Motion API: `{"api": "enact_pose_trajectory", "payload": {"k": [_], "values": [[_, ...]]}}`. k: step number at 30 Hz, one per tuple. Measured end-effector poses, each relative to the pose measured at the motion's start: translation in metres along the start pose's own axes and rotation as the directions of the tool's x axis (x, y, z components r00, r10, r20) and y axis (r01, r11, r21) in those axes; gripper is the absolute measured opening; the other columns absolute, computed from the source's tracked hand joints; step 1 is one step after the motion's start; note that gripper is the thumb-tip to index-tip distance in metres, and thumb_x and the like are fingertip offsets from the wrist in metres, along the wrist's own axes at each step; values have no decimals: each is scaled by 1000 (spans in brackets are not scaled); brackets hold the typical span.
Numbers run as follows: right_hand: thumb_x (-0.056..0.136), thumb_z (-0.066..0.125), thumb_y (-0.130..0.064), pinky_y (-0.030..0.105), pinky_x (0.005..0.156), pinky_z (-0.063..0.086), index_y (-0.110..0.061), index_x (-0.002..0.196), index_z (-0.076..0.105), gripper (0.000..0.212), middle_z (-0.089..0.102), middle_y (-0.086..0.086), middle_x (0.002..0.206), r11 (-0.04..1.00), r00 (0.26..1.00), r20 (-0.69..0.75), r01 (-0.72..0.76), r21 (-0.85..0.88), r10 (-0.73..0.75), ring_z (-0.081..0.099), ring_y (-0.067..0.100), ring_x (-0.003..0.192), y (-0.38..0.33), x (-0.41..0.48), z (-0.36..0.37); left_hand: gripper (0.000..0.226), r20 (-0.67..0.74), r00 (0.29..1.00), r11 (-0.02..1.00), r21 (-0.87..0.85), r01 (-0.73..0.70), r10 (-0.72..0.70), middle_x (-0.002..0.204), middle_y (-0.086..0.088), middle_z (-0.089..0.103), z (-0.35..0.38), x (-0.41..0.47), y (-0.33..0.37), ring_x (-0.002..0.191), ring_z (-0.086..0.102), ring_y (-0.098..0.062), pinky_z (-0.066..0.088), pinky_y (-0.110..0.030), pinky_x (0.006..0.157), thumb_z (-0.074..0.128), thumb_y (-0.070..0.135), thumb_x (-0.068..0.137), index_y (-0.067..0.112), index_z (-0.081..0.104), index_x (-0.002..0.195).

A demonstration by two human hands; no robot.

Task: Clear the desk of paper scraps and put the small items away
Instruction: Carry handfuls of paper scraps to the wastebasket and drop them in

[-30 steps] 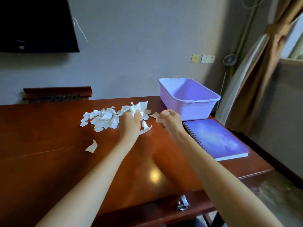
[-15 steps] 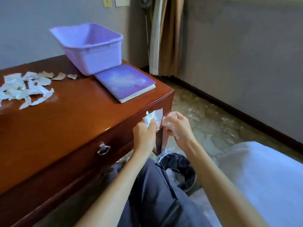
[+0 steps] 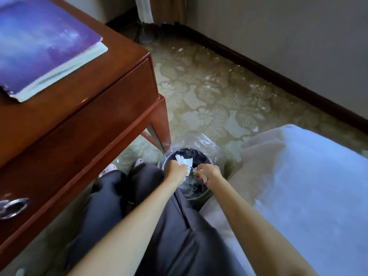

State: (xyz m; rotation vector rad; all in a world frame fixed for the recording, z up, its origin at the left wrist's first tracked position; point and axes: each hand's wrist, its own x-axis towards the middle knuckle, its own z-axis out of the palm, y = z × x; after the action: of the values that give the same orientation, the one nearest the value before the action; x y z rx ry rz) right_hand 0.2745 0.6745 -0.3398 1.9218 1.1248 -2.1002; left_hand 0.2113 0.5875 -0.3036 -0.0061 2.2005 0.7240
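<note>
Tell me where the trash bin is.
Head view, lower centre: the trash bin stands on the carpet between the desk leg and the bed.

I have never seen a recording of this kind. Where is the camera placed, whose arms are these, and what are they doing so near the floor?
There is no machine here. The two bare arms belong to a person, and the camera sits on that person's head, looking forward and down, so you see the hands as their owner does. The left hand grips white paper scraps over a black bin with a clear liner. The bin stands on the carpet beside a leg of the desk. The right hand, fingers curled, seems to pinch a smaller piece. A purple notebook lies on the desk, and a white bed is at the right.
</note>
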Motion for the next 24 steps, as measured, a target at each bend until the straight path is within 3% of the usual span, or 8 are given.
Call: {"api": "enact_pose_trajectory", "payload": {"k": [3,7,11,14,19,21,22,24], "values": [[88,40,13,19,34,37,-1,92,50,17,48,17,67,994,995,-55,-80,69,83,53,22,32,8,39,3,32,76,994,997,26,78,-79,116,-24,65,18,26,2,109,60,-36,49,-34,86,47,6,88,-8,64,112],[86,44,9,32,56,50,1,100,57,21,55,15,73,985,982,-82,-171,20,172,56,28,65,13,75,8,34,116,982,988,38,147,-150,122,-27,60,34,51,1,110,61,-38,51,-41,89,51,6,84,-8,58,114],[93,41,0,41,71,49,-3,106,45,14,52,19,96,978,972,-102,-210,15,211,55,28,71,12,87,14,36,166,961,973,-30,229,-221,125,-21,57,40,71,-5,99,63,-33,54,-41,82,48,7,90,-5,51,123],[94,36,3,44,75,48,0,114,42,21,42,24,131,959,963,-88,-238,154,254,51,41,114,11,92,16,37,190,953,963,-82,257,-238,125,-24,57,42,81,-5,89,53,-25,53,-37,82,48,9,91,-8,49,124],[91,43,-3,40,63,48,-6,109,45,18,50,20,115,962,965,-59,-247,114,255,53,32,89,6,87,15,41,206,949,956,-125,267,-238,123,-21,55,38,86,-3,94,56,-28,49,-35,91,42,12,94,-6,44,132],[93,42,-7,45,75,50,-6,116,47,23,48,22,131,966,966,-31,-253,58,255,52,36,114,4,80,14,32,187,958,956,-157,248,-218,117,-24,55,32,84,-1,96,56,-32,51,-36,87,40,7,94,-7,51,120],[95,40,-8,48,88,46,-5,120,47,27,44,22,138,967,967,-27,-252,36,253,46,36,125,2,76,14,23,163,966,961,-158,228,-203,97,-22,56,29,82,0,84,55,-31,50,-34,78,38,5,93,-6,57,99],[96,40,-9,49,100,40,-3,130,43,35,41,21,141,972,971,-59,-233,4,233,42,34,130,0,67,12,31,88,981,972,-148,184,-172,66,-9,38,20,77,4,65,42,-25,43,-33,65,36,1,91,9,39,61]]}}
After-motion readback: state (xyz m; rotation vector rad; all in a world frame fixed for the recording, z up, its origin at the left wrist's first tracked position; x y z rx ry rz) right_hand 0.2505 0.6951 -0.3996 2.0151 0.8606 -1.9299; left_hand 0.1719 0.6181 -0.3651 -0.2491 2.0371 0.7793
